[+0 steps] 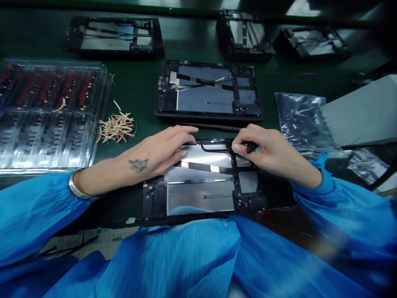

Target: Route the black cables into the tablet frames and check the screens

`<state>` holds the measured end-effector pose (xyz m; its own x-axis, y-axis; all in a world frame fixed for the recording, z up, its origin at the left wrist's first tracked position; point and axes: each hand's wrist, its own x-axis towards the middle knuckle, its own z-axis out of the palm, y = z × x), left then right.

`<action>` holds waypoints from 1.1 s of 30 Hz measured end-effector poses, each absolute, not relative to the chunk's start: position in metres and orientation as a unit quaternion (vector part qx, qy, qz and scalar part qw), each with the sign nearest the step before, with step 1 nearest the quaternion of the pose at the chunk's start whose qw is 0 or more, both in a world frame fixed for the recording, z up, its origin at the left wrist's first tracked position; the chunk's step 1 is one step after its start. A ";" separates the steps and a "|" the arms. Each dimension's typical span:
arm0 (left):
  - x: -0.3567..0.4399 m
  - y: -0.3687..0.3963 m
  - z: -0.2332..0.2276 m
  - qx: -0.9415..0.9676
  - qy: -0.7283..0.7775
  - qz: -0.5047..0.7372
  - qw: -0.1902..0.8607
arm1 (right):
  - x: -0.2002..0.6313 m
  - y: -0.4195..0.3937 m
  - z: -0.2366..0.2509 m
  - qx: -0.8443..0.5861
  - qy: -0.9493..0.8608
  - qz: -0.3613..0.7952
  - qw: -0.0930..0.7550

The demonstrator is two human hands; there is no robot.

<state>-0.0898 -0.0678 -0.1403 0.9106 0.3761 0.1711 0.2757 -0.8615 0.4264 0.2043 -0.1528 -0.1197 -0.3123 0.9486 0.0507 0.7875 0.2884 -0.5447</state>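
An opened tablet-like device (201, 198) with a silver battery panel and black frame lies in front of me. My left hand (155, 151) rests over its upper left edge, fingers stretched out and thumb apart. At the upper right edge, my right hand (263, 145) is closed, thumb and index finger pinched against the frame. A small dark object (252, 147) shows beneath those fingers; its kind is unclear. Near the pinch, a thin black cable (214, 150) curves along the upper frame. What the fingertips grip is hidden.
A second opened device (204, 93) lies just beyond, with a dark rod (214, 126) along its front. Left are clear plastic trays (102, 120) of small parts and a pile of beige strips (116, 127). A plastic bag (297, 120) and grey box (362, 111) sit right.
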 end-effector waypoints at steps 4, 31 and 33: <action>-0.089 -0.067 -0.147 0.971 0.144 0.101 0.162 | 0.202 -0.152 -0.118 -0.561 -0.785 0.205 0.168; -0.075 -0.070 -0.133 0.991 0.016 0.063 -0.120 | 0.207 -0.146 -0.116 -0.587 -0.759 0.227 0.169; -0.074 -0.069 -0.132 0.990 0.012 0.074 -0.121 | 0.206 -0.147 -0.116 -0.588 -0.760 0.220 0.170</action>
